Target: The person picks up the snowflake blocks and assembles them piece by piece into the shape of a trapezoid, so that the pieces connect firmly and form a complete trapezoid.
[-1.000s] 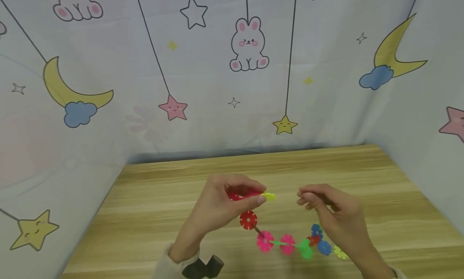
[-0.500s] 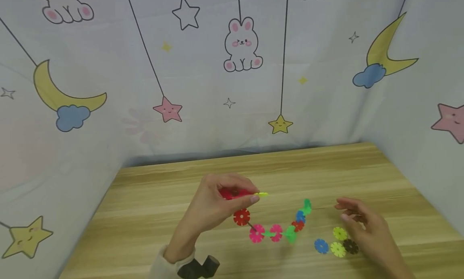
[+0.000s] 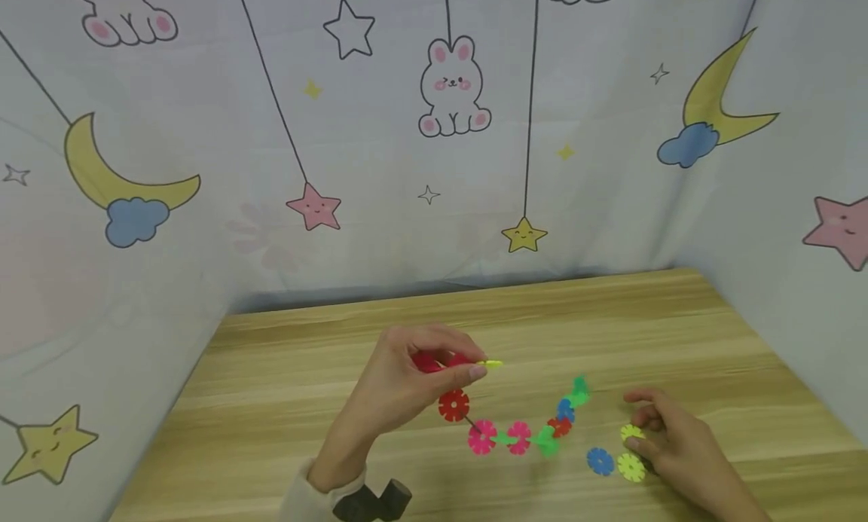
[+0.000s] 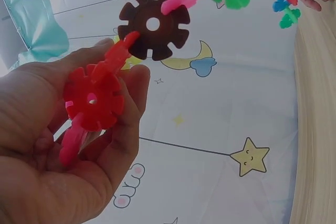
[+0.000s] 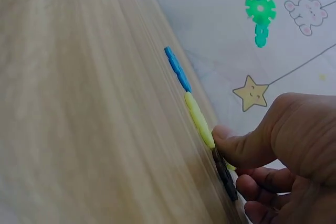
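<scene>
My left hand (image 3: pixel 420 379) is raised above the table and pinches a yellow snowflake disc (image 3: pixel 493 364) at the end of a linked chain. From that hand the chain hangs in a curve, through a red disc (image 3: pixel 453 405) and a pink disc (image 3: pixel 482 437) to a green end disc (image 3: pixel 579 390). In the left wrist view, a brown disc (image 4: pixel 170 32) joins red and pink ones. My right hand (image 3: pixel 678 439) is low over loose discs, its thumb at a yellow disc (image 3: pixel 631 431). Beside its fingers lies a dark brown disc (image 5: pixel 224 174), hidden in the head view.
Another yellow disc (image 3: pixel 631 467) and a blue disc (image 3: pixel 600 462) lie flat on the wooden table (image 3: pixel 325 341), left of the right hand. A white cloth (image 3: pixel 380 160) printed with moons, stars and rabbits hangs around the table's back and sides.
My right hand has moved off the chain, right and down to the loose discs, and now covers the brown one. The chain's freed end hangs loose; my left hand keeps its pinch.
</scene>
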A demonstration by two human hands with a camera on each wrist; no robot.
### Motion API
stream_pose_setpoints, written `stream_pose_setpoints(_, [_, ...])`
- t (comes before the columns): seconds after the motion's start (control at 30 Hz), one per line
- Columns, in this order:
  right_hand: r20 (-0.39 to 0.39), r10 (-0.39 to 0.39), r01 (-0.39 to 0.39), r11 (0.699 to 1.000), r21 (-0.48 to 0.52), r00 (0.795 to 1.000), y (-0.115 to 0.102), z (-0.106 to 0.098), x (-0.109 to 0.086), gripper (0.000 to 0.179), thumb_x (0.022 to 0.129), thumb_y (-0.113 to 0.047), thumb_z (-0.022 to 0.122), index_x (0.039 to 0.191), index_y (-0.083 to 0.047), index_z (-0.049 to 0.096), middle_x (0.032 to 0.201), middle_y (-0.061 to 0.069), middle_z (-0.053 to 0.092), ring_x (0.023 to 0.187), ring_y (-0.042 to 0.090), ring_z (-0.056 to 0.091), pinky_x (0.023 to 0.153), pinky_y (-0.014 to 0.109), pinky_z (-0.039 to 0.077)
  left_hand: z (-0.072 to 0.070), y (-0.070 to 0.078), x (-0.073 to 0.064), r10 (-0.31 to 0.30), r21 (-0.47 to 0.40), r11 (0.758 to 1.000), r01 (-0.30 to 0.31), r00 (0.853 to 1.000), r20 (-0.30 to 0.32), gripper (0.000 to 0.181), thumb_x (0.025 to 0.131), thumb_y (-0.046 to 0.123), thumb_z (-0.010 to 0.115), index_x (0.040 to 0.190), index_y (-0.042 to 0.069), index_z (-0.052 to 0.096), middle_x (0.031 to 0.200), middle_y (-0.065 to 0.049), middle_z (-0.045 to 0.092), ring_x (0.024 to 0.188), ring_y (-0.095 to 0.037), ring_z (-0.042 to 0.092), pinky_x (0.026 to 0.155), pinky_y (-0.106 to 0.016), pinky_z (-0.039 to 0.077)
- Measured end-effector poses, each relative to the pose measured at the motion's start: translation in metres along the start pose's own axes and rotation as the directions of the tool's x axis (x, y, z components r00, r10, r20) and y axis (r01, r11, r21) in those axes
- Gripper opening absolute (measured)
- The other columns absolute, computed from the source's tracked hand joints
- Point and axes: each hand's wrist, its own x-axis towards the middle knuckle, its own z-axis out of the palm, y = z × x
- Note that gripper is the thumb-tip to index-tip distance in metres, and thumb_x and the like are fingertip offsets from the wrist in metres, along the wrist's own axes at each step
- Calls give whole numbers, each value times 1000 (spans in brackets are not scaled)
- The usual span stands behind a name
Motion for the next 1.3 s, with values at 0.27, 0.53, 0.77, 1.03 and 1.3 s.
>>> stream_pose_setpoints(0.27, [-57,-70,74,994,78,996,-11,5,7,44,77,-1,93,112,-18,71,82,-15,56,71,-7,48,60,20,44,-2,-1,-3,-41,-40,998,40,999,-10,13,91,15,87,104,18,85,97,-3,80,75,-18,74,67,-29,63])
stream_pose_setpoints(0.53, [-103,-52,64,991,114,993,-55,-18,24,15,93,-11,84,89,-22,74,68,-15,62,60,-3,49,54,21,42,-4,-2,-3,-51,-70,996,50,999,-15,15,91,14,87,106,13,84,96,-10,81,76,-19,78,69,-32,66])
stream_pose_setpoints(0.77, [-58,-46,60,963,262,997,-96,-35,41,10,102,-17,76,94,-22,74,62,-10,63,46,6,47,49,26,40,-5,-2,-2,-32,-50,998,31,999,-8,12,92,16,87,104,15,84,91,-8,80,73,-22,76,67,-30,64])
stream_pose_setpoints(1.03, [20,-190,164,889,428,981,-121,-41,51,21,107,-4,63,118,-14,78,74,-7,68,67,11,66,63,27,56,-4,-1,-1,-45,-47,998,45,999,-9,14,91,16,87,105,15,85,96,-7,81,77,-19,78,69,-30,65])
stream_pose_setpoints(1.3, [68,-259,188,834,519,963,-147,-37,60,22,106,-6,66,124,-16,74,72,-4,68,61,16,67,59,30,56,-4,-1,-1,-20,-43,999,20,1000,-1,13,91,14,87,104,17,85,95,-4,81,73,-18,75,68,-30,64])
